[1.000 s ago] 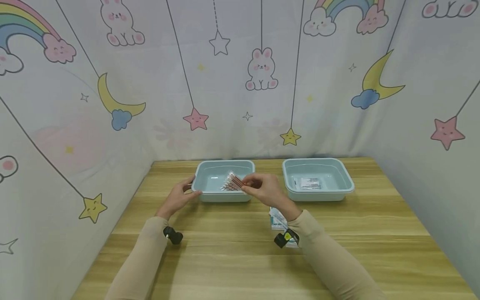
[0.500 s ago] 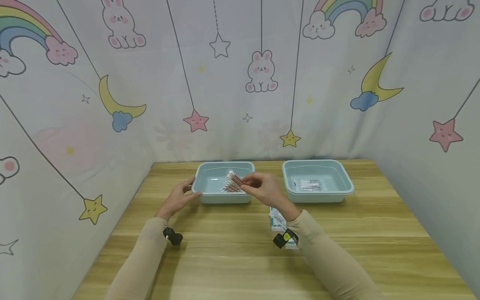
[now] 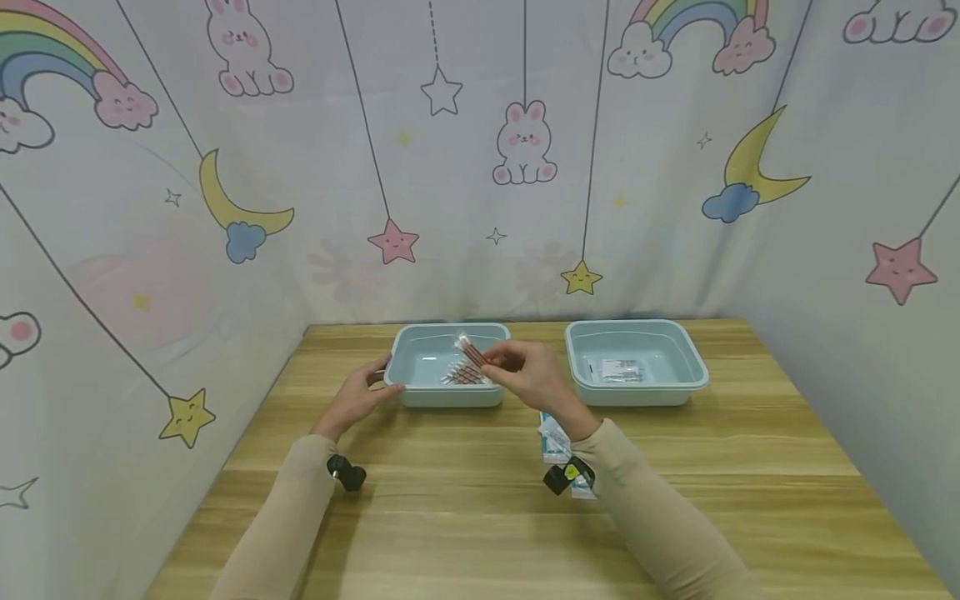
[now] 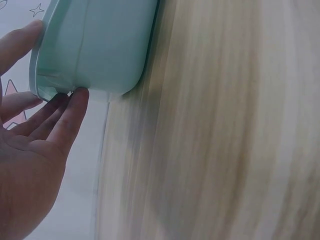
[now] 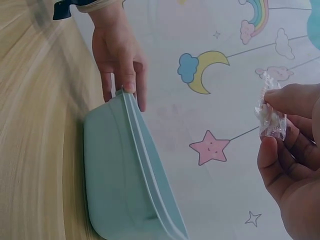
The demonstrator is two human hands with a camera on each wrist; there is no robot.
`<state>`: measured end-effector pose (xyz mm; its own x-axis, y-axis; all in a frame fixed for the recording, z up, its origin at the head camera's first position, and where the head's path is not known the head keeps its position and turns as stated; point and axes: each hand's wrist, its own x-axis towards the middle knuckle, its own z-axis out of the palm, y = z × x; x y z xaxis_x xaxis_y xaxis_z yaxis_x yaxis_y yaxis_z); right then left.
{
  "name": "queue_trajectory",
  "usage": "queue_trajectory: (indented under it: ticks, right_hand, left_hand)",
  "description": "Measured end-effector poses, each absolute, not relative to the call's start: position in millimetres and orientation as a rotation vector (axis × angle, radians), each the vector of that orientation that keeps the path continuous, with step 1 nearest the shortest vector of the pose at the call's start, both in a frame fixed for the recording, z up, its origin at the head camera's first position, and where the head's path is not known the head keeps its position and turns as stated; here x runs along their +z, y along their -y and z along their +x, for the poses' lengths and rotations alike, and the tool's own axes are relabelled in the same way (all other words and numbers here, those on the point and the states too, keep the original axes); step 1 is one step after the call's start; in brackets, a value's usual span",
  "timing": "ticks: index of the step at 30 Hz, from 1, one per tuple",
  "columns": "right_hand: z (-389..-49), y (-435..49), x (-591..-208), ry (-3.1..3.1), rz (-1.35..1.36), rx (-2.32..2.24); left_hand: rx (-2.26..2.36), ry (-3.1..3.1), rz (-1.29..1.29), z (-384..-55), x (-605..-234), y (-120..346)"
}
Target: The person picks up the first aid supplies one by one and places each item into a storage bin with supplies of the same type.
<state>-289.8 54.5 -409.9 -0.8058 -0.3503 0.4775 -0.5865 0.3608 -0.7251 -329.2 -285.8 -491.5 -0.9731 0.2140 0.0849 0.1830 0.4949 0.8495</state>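
My left hand (image 3: 358, 402) grips the left corner of the left light-blue plastic tub (image 3: 450, 399); in the left wrist view, the thumb lies at the rim and the fingers reach under its lip. Over the right part of that tub, my right hand (image 3: 531, 379) pinches a clear packet of cotton swabs (image 3: 471, 350) with reddish-brown sticks. Thumb and fingertips hold the packet (image 5: 272, 120) at its edges in the right wrist view, well above the tub rim. More swabs (image 3: 463, 374) like these lie inside the tub, below the held packet.
To the right stands a second light-blue tub (image 3: 645, 395) with clear flat packets (image 3: 621, 370) in it. White and teal packets (image 3: 555, 442) lie on the wooden table (image 3: 450, 533), partly hidden under my right wrist. A printed curtain (image 3: 450, 283) rises behind the tubs.
The held packet of cotton swabs has risen slightly and now stands apart from the swabs below it. My left hand keeps its grip on the tub.
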Motion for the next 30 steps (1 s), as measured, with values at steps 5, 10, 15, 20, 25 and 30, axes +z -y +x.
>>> queue_trajectory:
  ticks: [5,10,15,20,25,30]
  right_hand:
    - [-292,-53,-410,2.364,0.841,1.435]
    - [-294,-52,-407,2.343,0.846,1.450]
    - [-297,-51,-404,2.334,0.848,1.450]
    - [-300,-48,-400,2.349,0.841,1.439]
    - [-301,-44,-397,2.339,0.840,1.446]
    - [-304,-43,-395,2.312,0.857,1.448]
  left_hand:
    - [1.535,-2.673,0.336,-329,-491,287]
    - [1.527,-2.683,0.348,-330,-492,287]
    - [1.503,-2.703,0.365,-331,-493,287]
    - [1.516,-2.694,0.350,-331,-493,288]
    - [1.529,-2.680,0.351,-331,-492,287]
    - [1.523,-2.680,0.341,-331,-492,286]
